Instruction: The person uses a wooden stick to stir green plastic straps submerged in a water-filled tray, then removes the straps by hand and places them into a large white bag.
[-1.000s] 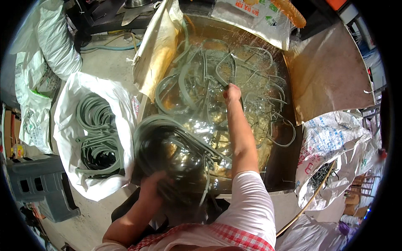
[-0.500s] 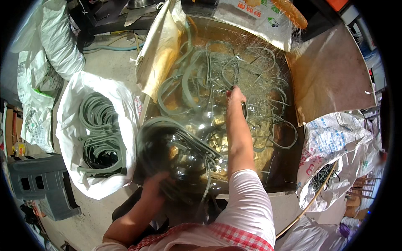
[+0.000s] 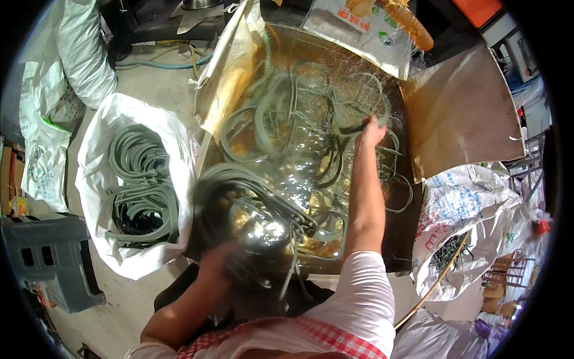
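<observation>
Over the far right of the water-filled basin, my right hand is closed on a flat grey-green rubber-looking strip, bent into a curve. Nearer and to the left, my left hand touches the lower edge of a thick bundle of curved grey-green strips. Motion smears its fingers, so its grip does not show. More looped strips lie in the water at the far left of the basin, and thin loops sit near its right wall.
A white sack left of the basin holds stacked curved strips. Beyond it stands a dark grey plastic stool. On the right, another sack contains thin dark scraps, with a pole leaning there. Upright boards flank the basin.
My right hand has moved right and slightly nearer, now with a curved strip in its fingers. Water and loops in the basin have shifted. My left hand stays by the bundle, blurred.
</observation>
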Demonstrator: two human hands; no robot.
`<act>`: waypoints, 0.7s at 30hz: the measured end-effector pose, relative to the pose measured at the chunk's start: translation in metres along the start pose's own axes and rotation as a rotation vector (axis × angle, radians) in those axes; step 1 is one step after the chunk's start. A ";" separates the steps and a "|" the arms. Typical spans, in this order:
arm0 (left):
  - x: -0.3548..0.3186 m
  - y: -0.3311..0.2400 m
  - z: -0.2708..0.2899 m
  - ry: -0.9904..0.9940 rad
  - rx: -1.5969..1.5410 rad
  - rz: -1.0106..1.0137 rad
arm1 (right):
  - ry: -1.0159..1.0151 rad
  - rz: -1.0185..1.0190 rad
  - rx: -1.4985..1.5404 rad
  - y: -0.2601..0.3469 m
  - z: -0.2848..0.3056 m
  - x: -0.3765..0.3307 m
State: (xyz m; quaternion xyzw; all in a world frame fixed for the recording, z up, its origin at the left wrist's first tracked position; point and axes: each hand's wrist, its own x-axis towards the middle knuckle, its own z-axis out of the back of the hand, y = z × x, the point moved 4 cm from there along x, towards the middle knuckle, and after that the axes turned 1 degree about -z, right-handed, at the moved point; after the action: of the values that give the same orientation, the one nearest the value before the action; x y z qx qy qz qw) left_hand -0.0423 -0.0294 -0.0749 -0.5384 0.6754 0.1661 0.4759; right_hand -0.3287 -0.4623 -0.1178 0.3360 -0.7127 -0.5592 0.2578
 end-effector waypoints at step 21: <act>-0.006 -0.017 -0.031 0.069 -0.020 -0.114 | 0.877 -0.391 -0.250 0.086 0.076 -0.210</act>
State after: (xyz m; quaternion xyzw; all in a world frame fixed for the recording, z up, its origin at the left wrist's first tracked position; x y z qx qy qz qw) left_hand -0.0415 -0.0547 -0.0494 -0.5863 0.6577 0.1268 0.4557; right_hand -0.2666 -0.2411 -0.0504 0.6337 -0.3880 -0.4843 0.4619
